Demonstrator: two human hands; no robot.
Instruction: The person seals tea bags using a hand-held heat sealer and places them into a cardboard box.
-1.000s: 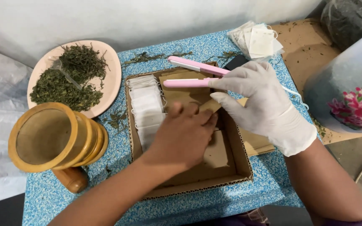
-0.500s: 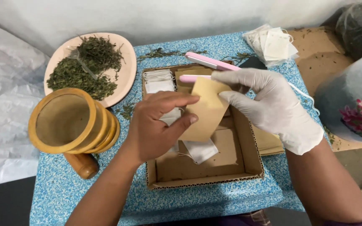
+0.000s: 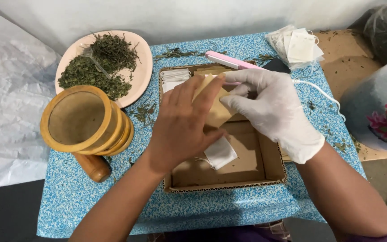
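Observation:
My bare left hand point(image 3: 182, 127) holds a small brown paper envelope point(image 3: 217, 112) above a shallow cardboard tray point(image 3: 272, 163). My right hand point(image 3: 272, 110), in a white glove, grips a pink flat sealing tool point(image 3: 225, 60) and touches the envelope's upper edge with its fingers. A white filter bag point(image 3: 220, 153) with a string lies on the tray floor just under my left hand. More white filter bags point(image 3: 174, 77) are stacked in the tray's far left corner.
A pink plate point(image 3: 139, 67) of dried green herbs sits at the back left, beside a wooden mortar point(image 3: 83, 121) with a pestle point(image 3: 92, 166) under it. Loose white bags point(image 3: 298, 47) lie at the back right. A flowered container point(image 3: 379, 110) stands at the right on brown board.
My left hand picked the brown envelope out of the tray and raised it to the gloved hand. A white filter bag now lies uncovered in the tray. The view shifted slightly.

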